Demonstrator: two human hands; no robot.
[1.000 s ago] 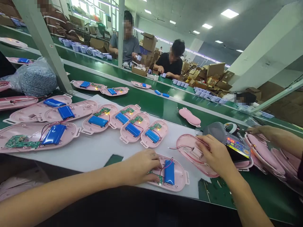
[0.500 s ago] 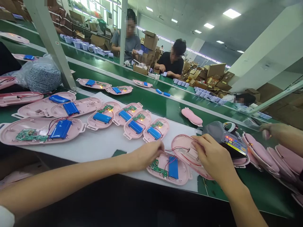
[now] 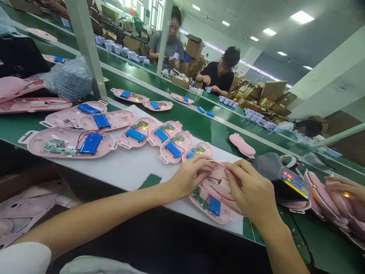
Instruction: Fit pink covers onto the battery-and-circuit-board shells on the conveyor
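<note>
A pink plastic shell cover [image 3: 219, 177], hollow side up with red and black wires in it, is tilted between my two hands. My left hand [image 3: 184, 178] is closed at its upper left rim, fingertips partly hidden. My right hand [image 3: 252, 190] grips the cover's right side, thumb inside and fingers behind. Just beneath lies a matching pink shell [image 3: 226, 217] with a blue battery [image 3: 215, 206] and a green circuit board [image 3: 200, 198], partly covered by the held piece. Whether the wires are pinched by my left hand I cannot tell.
Several open pink shells [image 3: 97, 149] with batteries and boards lie on the white mat [image 3: 122, 171] to the left. A dark device with a lit panel [image 3: 293, 180] stands right, near stacked pink shells and a co-worker's hand [image 3: 346, 188]. A closed pink piece [image 3: 242, 145] lies behind.
My left hand has moved up from the wires to the cover's rim. The cover has shifted left over the lower shell, tilting up. The co-worker's hand has lowered onto the stacked shells.
</note>
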